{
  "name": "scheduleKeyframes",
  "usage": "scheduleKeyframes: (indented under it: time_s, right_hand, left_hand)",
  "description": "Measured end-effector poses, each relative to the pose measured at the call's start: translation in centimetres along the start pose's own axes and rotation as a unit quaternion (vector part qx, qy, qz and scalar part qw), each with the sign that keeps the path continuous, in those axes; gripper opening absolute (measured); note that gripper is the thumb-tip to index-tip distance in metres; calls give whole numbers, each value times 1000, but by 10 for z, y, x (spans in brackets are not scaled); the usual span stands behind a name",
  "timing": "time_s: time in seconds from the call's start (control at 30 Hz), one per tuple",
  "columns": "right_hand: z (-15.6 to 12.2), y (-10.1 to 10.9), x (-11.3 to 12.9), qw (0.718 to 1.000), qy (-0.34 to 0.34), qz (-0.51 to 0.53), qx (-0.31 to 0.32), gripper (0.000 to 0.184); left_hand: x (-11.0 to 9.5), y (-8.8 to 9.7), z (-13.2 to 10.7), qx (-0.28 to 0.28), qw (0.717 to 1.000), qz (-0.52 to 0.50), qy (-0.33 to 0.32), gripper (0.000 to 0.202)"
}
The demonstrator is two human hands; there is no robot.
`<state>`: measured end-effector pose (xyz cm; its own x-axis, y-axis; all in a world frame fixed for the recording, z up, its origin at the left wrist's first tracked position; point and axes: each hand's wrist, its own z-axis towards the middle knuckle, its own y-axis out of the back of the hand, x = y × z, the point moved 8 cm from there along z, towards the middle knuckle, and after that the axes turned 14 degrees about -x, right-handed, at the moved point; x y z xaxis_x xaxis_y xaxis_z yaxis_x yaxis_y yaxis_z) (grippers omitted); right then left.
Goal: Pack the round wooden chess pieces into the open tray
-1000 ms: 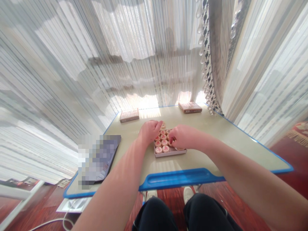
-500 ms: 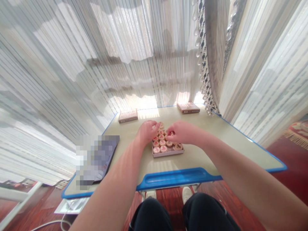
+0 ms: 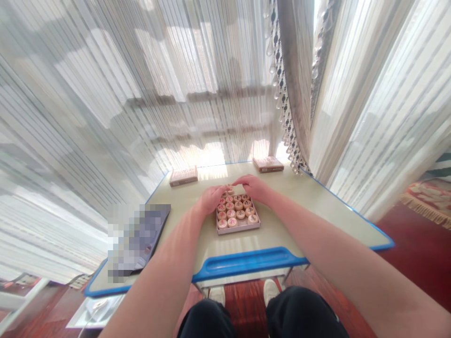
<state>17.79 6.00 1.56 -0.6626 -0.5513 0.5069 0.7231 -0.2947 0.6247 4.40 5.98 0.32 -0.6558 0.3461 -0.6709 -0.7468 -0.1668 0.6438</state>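
A shallow grey box (image 3: 238, 228) on the pale table (image 3: 310, 206) holds several round wooden chess pieces (image 3: 235, 210) with red and dark marks, packed in rows. My left hand (image 3: 210, 198) lies at the box's far left corner, fingers curled against its edge. My right hand (image 3: 252, 186) reaches over the box's far edge, its fingertips pinched on one chess piece (image 3: 230, 190) that sits just beyond the rows, between both hands. The box's near rows are uncovered.
Two small flat boxes (image 3: 183, 175) (image 3: 268, 164) lie at the table's far edge under the sheer curtains (image 3: 141, 103). A dark flat item (image 3: 139, 234), blurred out, sits at the left. A blue groove (image 3: 246, 263) runs along the near edge. A beaded curtain trim (image 3: 286, 126) hangs at the back right.
My right hand has lifted off the middle of the box and moved to its far edge, uncovering the pieces. The left hand stays at the far left corner. The view has tilted.
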Motion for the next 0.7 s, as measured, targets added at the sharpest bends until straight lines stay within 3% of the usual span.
scheduleKeyframes:
  time_s: [0.13, 0.27, 0.53, 0.7]
  right_hand:
    - [-1, -4, -13, 998, -57, -9, 36, 41]
    - [-1, -4, -13, 994, -42, -59, 78, 34]
    - [5, 16, -33, 971, -39, -232, 51, 31]
    - [5, 16, -35, 980, -23, -196, 20, 30]
  left_hand:
    - [2, -1, 2, -2, 1000, -10, 1, 46]
    - [6, 4, 5, -37, 999, 34, -4, 47]
    - [12, 4, 4, -35, 995, 92, 4, 53]
    - [12, 7, 4, -42, 989, 139, 4, 53]
